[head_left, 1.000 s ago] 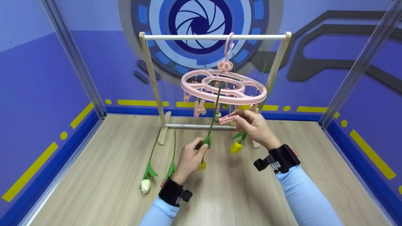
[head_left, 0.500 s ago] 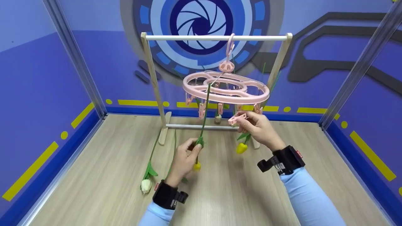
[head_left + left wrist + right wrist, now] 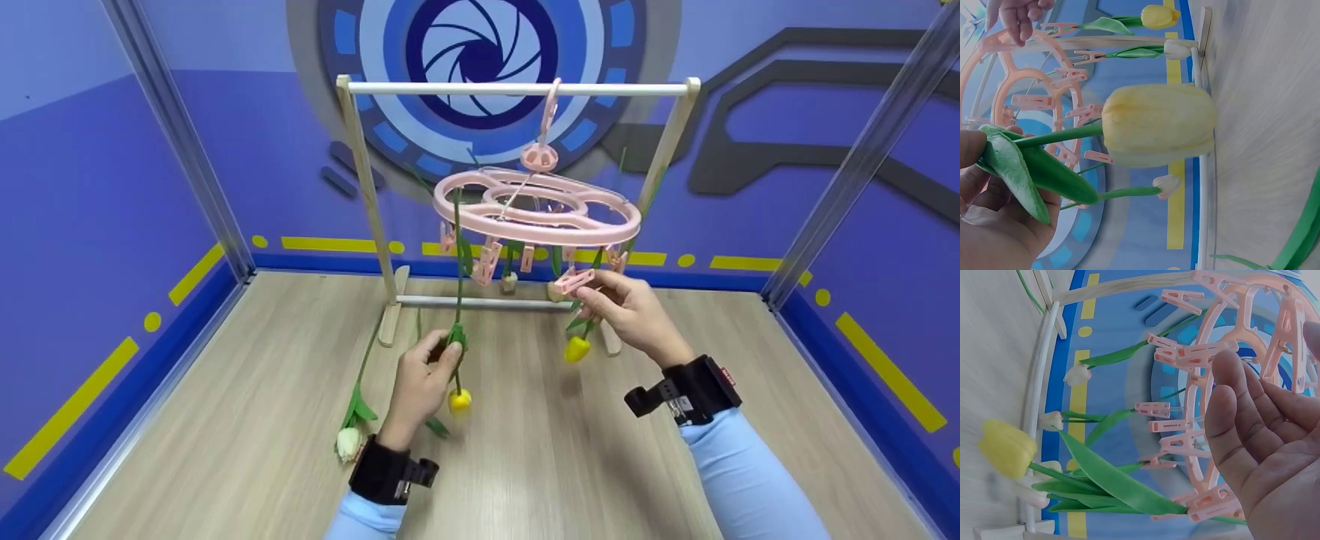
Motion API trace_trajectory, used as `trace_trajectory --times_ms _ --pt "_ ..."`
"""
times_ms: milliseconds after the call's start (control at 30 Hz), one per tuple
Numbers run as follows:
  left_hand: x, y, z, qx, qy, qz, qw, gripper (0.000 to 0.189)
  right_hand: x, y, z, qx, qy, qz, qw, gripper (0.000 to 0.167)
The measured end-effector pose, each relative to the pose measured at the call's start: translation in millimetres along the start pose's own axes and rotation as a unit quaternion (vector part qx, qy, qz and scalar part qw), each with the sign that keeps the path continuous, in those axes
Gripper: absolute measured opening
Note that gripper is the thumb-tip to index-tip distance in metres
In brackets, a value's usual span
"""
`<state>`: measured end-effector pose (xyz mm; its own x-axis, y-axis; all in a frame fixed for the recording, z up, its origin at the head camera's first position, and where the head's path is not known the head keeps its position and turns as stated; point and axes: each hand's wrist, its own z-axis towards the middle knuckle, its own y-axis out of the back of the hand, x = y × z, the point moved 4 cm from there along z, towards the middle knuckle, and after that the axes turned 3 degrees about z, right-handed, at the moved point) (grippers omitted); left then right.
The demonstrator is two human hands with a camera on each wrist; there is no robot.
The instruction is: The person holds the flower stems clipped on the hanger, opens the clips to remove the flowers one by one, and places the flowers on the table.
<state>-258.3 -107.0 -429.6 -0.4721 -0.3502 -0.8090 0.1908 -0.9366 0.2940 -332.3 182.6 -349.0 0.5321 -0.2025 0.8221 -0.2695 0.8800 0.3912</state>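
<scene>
My left hand (image 3: 424, 379) pinches a yellow artificial tulip (image 3: 460, 400) by its green leaves. The bloom hangs down and the stem points up, overlapping the left rim of a pink clip hanger (image 3: 517, 235) in the head view. In the left wrist view the tulip's bloom (image 3: 1159, 125) looms large and pale. My right hand (image 3: 637, 315) holds a pink clothespin (image 3: 574, 282) of the hanger between thumb and fingers; the right wrist view shows that clothespin (image 3: 1289, 349) by the thumb. Just below hangs another yellow tulip (image 3: 577, 349), clipped upside down.
The hanger hooks over the white bar (image 3: 450, 89) of a wooden-sided rack. Several white tulips hang from its other clips, one white tulip (image 3: 1078, 374) among them. On the table at left lies a white tulip (image 3: 349, 444), beside another stem partly hidden by my left arm.
My left hand has moved left with its tulip, whose stem now stands more upright. The right hand has shifted slightly right with the clothespin, and the hanger's clips have swung a little.
</scene>
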Motion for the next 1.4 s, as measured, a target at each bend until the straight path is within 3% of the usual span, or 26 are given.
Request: trace_trajectory --times_ms 300,500,767,1067,1400 --pt "5.4 8.9 -3.5 -0.019 0.013 -0.013 0.9997 0.020 -8.9 1.1 -13.3 -0.017 -0.008 0.019 0.9996 0.033" --pt "10.3 12.0 -5.8 -0.015 0.035 -0.022 0.9990 0.022 -13.5 -2.0 -25.3 -0.043 0.000 0.036 0.9985 0.026" --pt "16.6 16.8 -9.6 -0.019 0.053 -0.036 0.9978 0.023 -19.0 -12.7 -45.4 -0.086 0.010 0.003 0.9963 0.023" --pt "30.6 23.3 -15.1 -0.068 0.110 0.019 0.9914 0.028 -29.5 -29.7 -64.1 -0.103 0.001 -0.025 0.9944 0.021" --pt "41.5 23.8 -17.4 -0.076 0.157 0.052 0.9834 0.025 -40.5 -40.0 -79.2 -0.115 -0.015 -0.024 0.9930 0.022"
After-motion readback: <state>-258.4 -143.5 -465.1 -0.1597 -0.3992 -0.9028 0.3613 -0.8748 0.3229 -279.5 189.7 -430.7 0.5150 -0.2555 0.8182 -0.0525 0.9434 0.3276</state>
